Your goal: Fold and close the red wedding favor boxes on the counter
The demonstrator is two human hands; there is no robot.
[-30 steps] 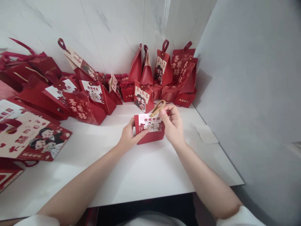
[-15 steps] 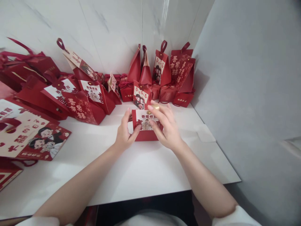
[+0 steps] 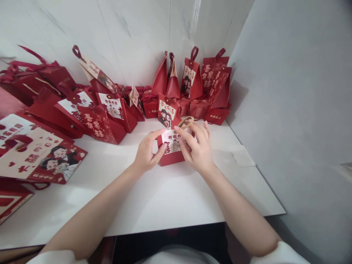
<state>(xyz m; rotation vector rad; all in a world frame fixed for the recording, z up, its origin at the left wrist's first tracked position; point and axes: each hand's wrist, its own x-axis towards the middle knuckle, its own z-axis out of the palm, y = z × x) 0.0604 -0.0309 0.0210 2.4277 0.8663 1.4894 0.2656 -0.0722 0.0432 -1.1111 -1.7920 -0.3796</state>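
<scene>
A small red gift box (image 3: 173,158) with a white printed front panel stands on the table between my hands. My left hand (image 3: 150,150) grips its left side, thumb on the front and fingers along the upper left edge. On the right side, my right hand (image 3: 196,146) holds the box, thumb against the front panel and index finger at the top edge. A tan ribbon loop (image 3: 187,121) sticks up at the top, beside the right fingers. Just behind stands another red gift box (image 3: 167,113) with a cartoon couple on it.
Several red gift boxes (image 3: 101,124) crowd the left and back of the white table (image 3: 165,205). Some stand stacked on lower red boxes (image 3: 199,108) against the marbled wall (image 3: 137,33). Flat-fronted boxes (image 3: 63,161) lie at near left. A grey wall (image 3: 297,110) bounds the right.
The box has turned slightly between my hands. The ribbon loop now stands out more openly to the right, and my right fingers have spread. The view has shifted a little.
</scene>
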